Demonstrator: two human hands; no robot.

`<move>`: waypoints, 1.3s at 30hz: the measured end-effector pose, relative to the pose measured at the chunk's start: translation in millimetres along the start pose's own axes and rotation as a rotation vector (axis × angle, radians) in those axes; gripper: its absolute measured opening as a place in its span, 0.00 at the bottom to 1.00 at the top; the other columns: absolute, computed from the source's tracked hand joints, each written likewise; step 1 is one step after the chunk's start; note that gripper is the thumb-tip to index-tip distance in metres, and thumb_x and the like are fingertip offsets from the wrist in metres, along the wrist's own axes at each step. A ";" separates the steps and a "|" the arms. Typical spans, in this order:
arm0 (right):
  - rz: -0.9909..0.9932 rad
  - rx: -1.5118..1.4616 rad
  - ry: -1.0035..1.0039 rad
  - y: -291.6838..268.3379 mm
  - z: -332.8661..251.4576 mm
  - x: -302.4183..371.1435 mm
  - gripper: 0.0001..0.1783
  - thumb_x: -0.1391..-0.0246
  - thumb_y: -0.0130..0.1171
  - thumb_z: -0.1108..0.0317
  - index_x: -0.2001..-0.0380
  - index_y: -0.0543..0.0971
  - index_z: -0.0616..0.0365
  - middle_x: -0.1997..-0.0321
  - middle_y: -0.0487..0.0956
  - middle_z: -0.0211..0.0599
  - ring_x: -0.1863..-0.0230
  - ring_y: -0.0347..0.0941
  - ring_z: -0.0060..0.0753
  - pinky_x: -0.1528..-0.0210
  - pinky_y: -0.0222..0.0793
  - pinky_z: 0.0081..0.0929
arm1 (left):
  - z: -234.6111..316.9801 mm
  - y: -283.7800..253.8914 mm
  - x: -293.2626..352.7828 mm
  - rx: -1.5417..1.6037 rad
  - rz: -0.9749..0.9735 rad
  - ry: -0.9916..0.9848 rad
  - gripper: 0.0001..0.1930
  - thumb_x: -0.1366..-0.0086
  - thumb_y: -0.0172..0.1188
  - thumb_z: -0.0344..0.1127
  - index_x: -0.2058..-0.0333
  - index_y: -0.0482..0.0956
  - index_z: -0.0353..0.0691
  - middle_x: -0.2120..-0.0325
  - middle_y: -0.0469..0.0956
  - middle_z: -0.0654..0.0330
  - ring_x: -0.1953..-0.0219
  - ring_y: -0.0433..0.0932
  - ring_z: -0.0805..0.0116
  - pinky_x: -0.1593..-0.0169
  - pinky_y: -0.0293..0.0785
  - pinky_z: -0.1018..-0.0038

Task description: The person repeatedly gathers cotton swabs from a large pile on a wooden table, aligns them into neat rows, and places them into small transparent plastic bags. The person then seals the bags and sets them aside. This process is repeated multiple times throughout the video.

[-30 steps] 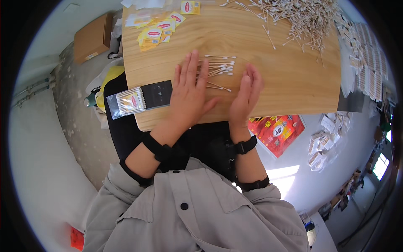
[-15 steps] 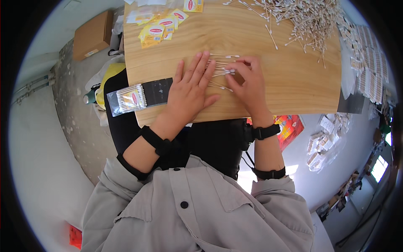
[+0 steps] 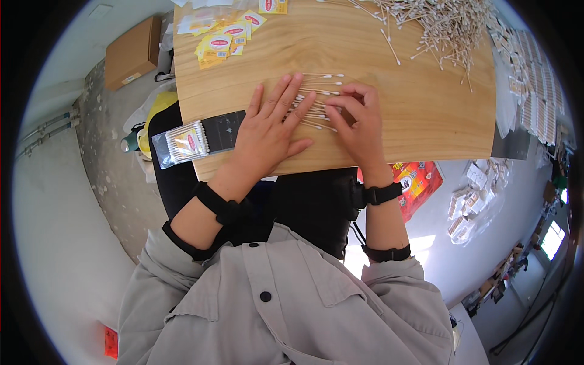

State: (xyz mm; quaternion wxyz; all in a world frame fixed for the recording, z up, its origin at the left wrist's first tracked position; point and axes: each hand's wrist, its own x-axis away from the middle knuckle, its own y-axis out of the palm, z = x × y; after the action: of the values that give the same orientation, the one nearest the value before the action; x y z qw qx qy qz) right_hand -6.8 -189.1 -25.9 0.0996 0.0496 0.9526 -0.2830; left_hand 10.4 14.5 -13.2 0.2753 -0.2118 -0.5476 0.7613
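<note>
"Take the cotton swabs [image 3: 316,114] between the hands as the clock's centre. How far along does it look?"

"Partway, I'd judge. They lie on the table [image 3: 426,115] in a loose fan, tips toward three o'clock, not yet an even row. The left hand [image 3: 272,131] rests flat over the sticks, fingers slightly spread."

"And the right hand [image 3: 360,121]?"

"It sits at three o'clock, fingers curled, thumb and forefinger drawn close beside the white tips. I can't tell whether they pinch a swab."

"What seems finished?"

"One clear packet [image 3: 185,146], filled with a row of swabs and a yellow label, between eight and nine, at the end of a dark strip [image 3: 222,129]."

"What's left?"

"Plenty, by the look: a big jumbled heap [image 3: 447,33] at two o'clock, and loose yellow cards [image 3: 219,44] at ten."

"And the surroundings?"

"The tabletop is pale, grained wood. A cardboard box [image 3: 132,53] stands near ten, on the room's worn grey floor [image 3: 109,134]. Past the table's edge, a red package [image 3: 420,182] lies at four, stacked white bundles [image 3: 541,91] at three. A bright window [image 3: 552,240] shows far off toward four."
</note>
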 end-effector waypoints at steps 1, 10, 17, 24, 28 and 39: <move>-0.005 -0.024 0.014 -0.5 0.7 -0.1 0.08 0.54 0.68 0.75 0.67 0.82 0.57 0.55 0.71 0.39 0.54 0.71 0.39 0.53 0.71 0.31 | -0.4 -0.8 -0.1 0.003 0.000 0.001 0.45 0.44 0.63 0.57 0.31 0.57 0.51 0.28 0.48 0.55 0.27 0.48 0.59 0.28 0.45 0.54; -0.032 0.000 -0.015 -4.5 -3.0 -6.7 0.08 0.55 0.69 0.74 0.69 0.82 0.57 0.54 0.71 0.39 0.52 0.71 0.39 0.50 0.70 0.32 | 10.7 -0.6 2.3 0.000 -0.023 0.007 0.51 0.49 0.65 0.61 0.31 0.56 0.44 0.28 0.49 0.55 0.27 0.48 0.59 0.28 0.43 0.52; -0.024 0.002 0.017 -8.6 -1.8 -2.8 0.09 0.56 0.69 0.75 0.69 0.81 0.57 0.54 0.70 0.39 0.51 0.70 0.39 0.49 0.69 0.33 | 10.2 2.5 6.1 0.010 -0.053 -0.001 0.55 0.53 0.67 0.65 0.31 0.55 0.46 0.28 0.49 0.58 0.26 0.47 0.62 0.27 0.41 0.52; -0.058 0.032 -0.019 -8.9 1.7 -7.3 0.09 0.57 0.68 0.76 0.69 0.81 0.57 0.54 0.70 0.39 0.51 0.70 0.40 0.48 0.69 0.33 | 2.4 -9.6 3.1 0.045 -0.100 0.066 0.55 0.55 0.67 0.63 0.31 0.55 0.45 0.28 0.49 0.55 0.27 0.48 0.58 0.28 0.41 0.53; -0.040 0.055 -0.028 -7.8 0.6 -7.8 0.09 0.57 0.68 0.77 0.69 0.80 0.57 0.54 0.70 0.39 0.52 0.71 0.39 0.49 0.70 0.33 | 1.1 -9.7 -8.8 0.033 -0.060 0.066 0.55 0.55 0.68 0.63 0.31 0.56 0.45 0.28 0.49 0.56 0.26 0.47 0.58 0.28 0.43 0.53; 0.017 0.059 -0.065 -4.2 4.3 0.0 0.11 0.56 0.68 0.77 0.66 0.82 0.55 0.54 0.71 0.40 0.52 0.72 0.40 0.52 0.71 0.32 | 9.6 -4.7 3.4 0.102 -0.014 0.007 0.56 0.55 0.70 0.61 0.31 0.55 0.43 0.28 0.48 0.52 0.26 0.46 0.56 0.28 0.41 0.51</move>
State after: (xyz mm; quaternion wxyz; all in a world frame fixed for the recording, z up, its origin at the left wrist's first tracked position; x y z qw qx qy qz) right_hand -6.8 -195.0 -27.2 0.1315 0.0513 0.9397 -0.3114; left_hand 2.7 11.0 -5.9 0.2930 -0.1962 -0.5087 0.7854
